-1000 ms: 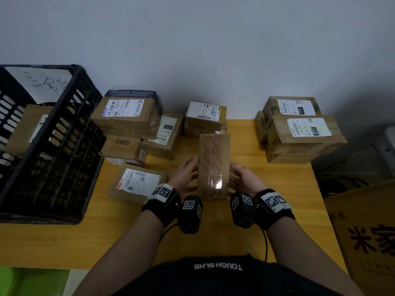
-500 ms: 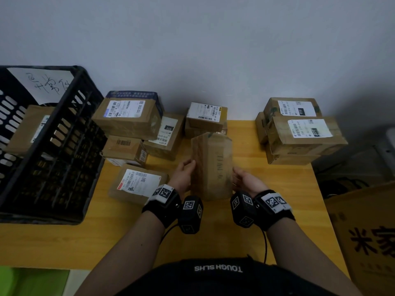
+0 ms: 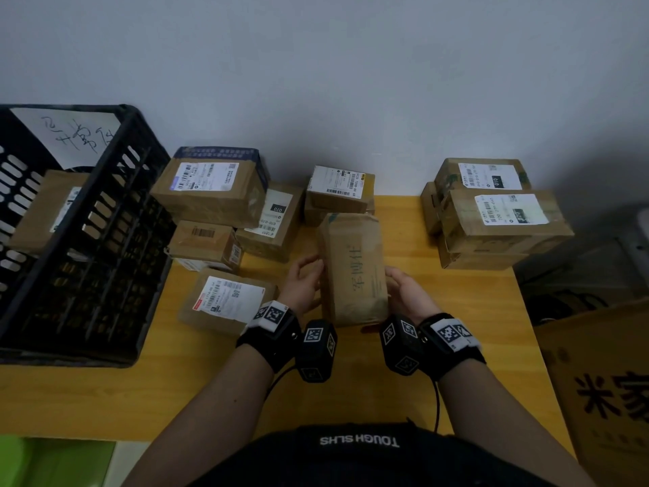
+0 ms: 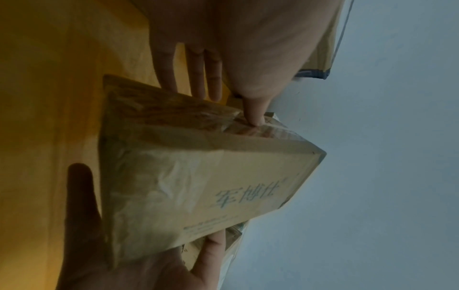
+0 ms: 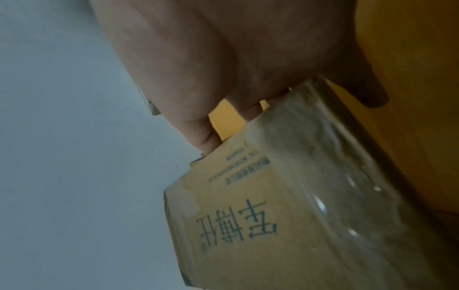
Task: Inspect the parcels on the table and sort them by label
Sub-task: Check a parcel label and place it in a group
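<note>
The held parcel [image 3: 353, 268], a tall brown carton wrapped in clear tape with blue printed characters on its upturned face, is up off the yellow table [image 3: 210, 388] near the table's middle, gripped from both sides. The left hand [image 3: 302, 284] grasps its left edge with the thumb on the front and the fingers behind; the right hand [image 3: 405, 290] clasps its right edge, fingers curled round the back. No shipping label shows on the face turned to the head camera.

Everything else is placed from this held parcel. Just behind it, against the grey wall [image 3: 351, 82], sits a small stack of two cartons [image 3: 339, 191] with a white label on top. To its left lie a flat labelled parcel [image 3: 226, 298], a small box with a barcode [image 3: 203, 242], a carton marked 070 [image 3: 274, 221] and a bigger labelled box [image 3: 210, 186] atop another. Farther left stands a black plastic crate [image 3: 87, 240] holding one parcel [image 3: 45, 209] and a handwritten sheet [image 3: 75, 135]. To its right, well apart, is a pile of labelled cartons [image 3: 498, 216]. Beyond the table's right edge stands a large printed carton [image 3: 604, 391].
</note>
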